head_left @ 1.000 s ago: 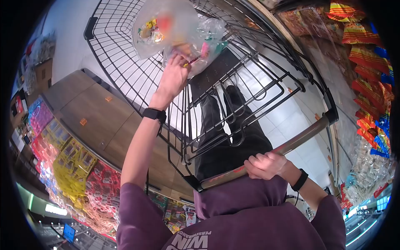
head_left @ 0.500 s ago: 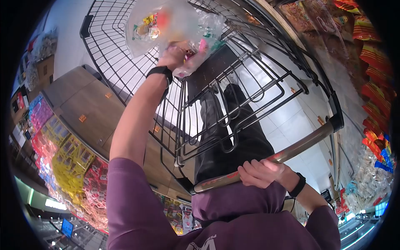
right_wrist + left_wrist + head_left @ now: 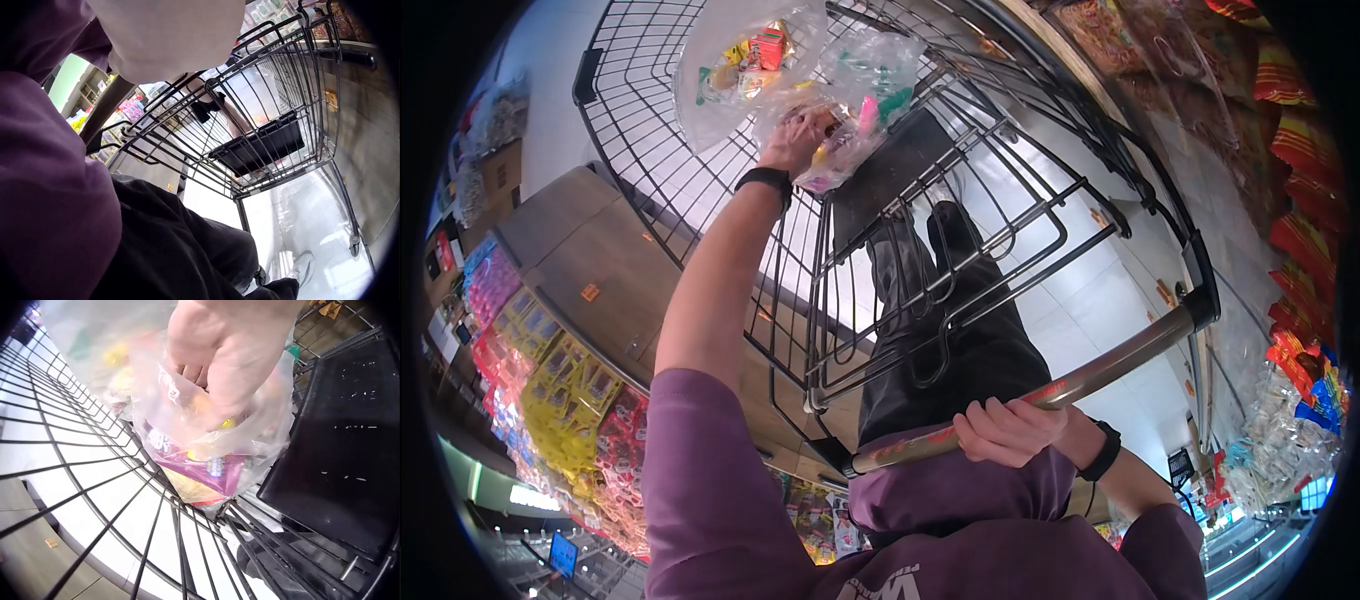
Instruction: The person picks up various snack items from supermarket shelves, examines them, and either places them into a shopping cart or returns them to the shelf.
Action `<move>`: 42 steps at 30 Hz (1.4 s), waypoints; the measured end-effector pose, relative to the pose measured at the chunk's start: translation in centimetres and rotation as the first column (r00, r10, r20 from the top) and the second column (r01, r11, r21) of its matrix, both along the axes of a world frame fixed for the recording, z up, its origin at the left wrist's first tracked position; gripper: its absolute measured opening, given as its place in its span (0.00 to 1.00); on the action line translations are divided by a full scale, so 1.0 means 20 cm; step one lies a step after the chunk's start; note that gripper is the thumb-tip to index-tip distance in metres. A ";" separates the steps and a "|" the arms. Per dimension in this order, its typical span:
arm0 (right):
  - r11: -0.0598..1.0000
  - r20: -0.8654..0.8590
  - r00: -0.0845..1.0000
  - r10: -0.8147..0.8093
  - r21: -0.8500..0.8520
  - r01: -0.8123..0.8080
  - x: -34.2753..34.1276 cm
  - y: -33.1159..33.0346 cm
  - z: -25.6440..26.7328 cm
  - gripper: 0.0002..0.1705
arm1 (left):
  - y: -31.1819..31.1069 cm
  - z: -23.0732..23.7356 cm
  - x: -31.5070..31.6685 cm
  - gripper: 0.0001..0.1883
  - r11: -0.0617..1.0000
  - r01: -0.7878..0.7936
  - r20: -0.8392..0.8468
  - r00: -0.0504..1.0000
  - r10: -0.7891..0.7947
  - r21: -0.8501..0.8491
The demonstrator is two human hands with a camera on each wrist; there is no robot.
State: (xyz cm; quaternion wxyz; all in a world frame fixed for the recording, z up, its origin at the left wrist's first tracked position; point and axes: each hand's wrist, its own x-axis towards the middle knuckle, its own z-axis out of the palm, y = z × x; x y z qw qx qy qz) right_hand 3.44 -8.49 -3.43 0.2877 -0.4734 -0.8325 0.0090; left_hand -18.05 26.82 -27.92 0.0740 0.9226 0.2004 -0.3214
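Note:
My left hand (image 3: 793,140) reaches down into a clear plastic bag (image 3: 265,434) in the shopping cart (image 3: 1020,225). In the left wrist view its thumb points down behind the film and the other fingers bend inward; the fingertips are partly hidden, and I cannot tell what they hold. A purple package (image 3: 209,472) shows through the bag's lower part. Beside it lies another clear bag (image 3: 700,75) with small colourful packs, including a red one (image 3: 770,48). My right hand (image 3: 1012,432) grips the cart handle (image 3: 1120,355), fingers wrapped around the bar.
A black panel (image 3: 344,425) sits at the near end of the cart basket, right of the bags. Hanging colourful packets (image 3: 570,400) line the left side; red and orange packets (image 3: 1300,220) hang on the right. Wooden cabinet fronts (image 3: 590,240) stand left of the cart.
My left hand has moved left and deeper into the bag, shifting with the bags in the head view. The red pack now shows clearly. My right hand still grips the handle.

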 end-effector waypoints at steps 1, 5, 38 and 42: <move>1.000 -0.002 1.000 -0.013 0.007 0.013 0.00 0.01 0.00 0.14 | 0.00 0.00 0.03 0.25 0.999 -0.025 -0.069 0.997 0.024 -0.023; 0.999 -0.007 1.000 -0.018 0.048 0.018 -0.01 0.00 -0.02 0.15 | 0.00 0.07 0.15 0.18 0.999 -0.035 -0.241 0.970 0.038 0.020; 0.981 -0.090 0.981 -0.172 -0.103 0.162 -0.08 0.00 0.13 0.07 | -0.20 1.11 0.15 0.30 0.419 -0.650 0.566 -0.020 0.824 -0.634; 0.974 -0.091 0.980 -0.178 -0.157 0.163 -0.09 0.00 0.15 0.09 | -0.34 1.35 0.10 0.23 -0.045 -0.079 -0.015 -0.349 0.937 -0.996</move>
